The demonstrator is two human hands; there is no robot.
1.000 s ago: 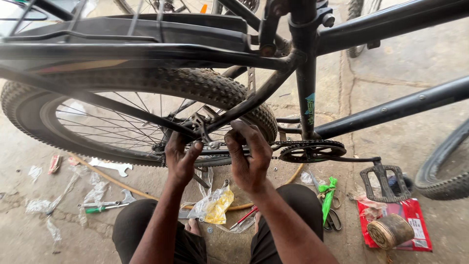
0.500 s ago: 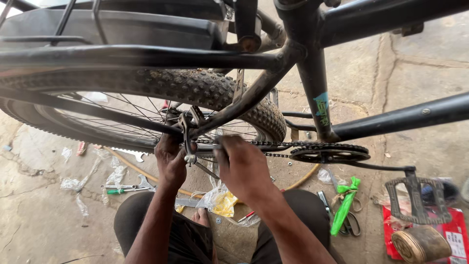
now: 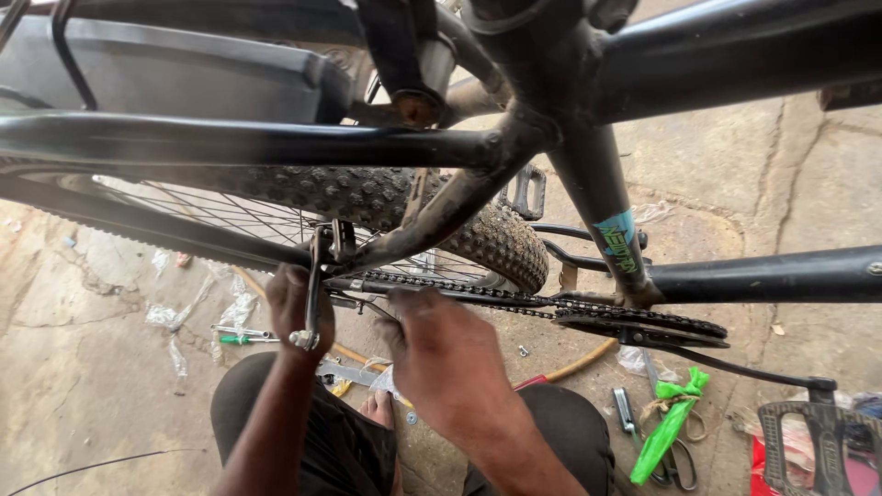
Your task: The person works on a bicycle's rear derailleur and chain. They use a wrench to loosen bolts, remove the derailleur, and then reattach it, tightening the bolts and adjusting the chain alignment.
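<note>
Gripping the kickstand [image 3: 313, 292] with my left hand [image 3: 296, 308], right hand [image 3: 441, 354] (grip hidden) beside the chain [image 3: 459, 292]; fitting looks unfinished.

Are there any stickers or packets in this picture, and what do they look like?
Teal sticker: wraps the black seat tube above the chainring, slanted, with dark markings.
Red flat packet: on the ground at bottom right, partly hidden behind the grey pedal.
Clear plastic wrappers: crumpled on the ground beneath the rear wheel.
No screens or signs.

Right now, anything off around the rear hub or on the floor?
Tools and scraps lie strewn on the floor: a green-handled screwdriver left of the left hand, scissors with green wrapping near the pedal. The chain looks seated; right hand hides the hub.
</note>
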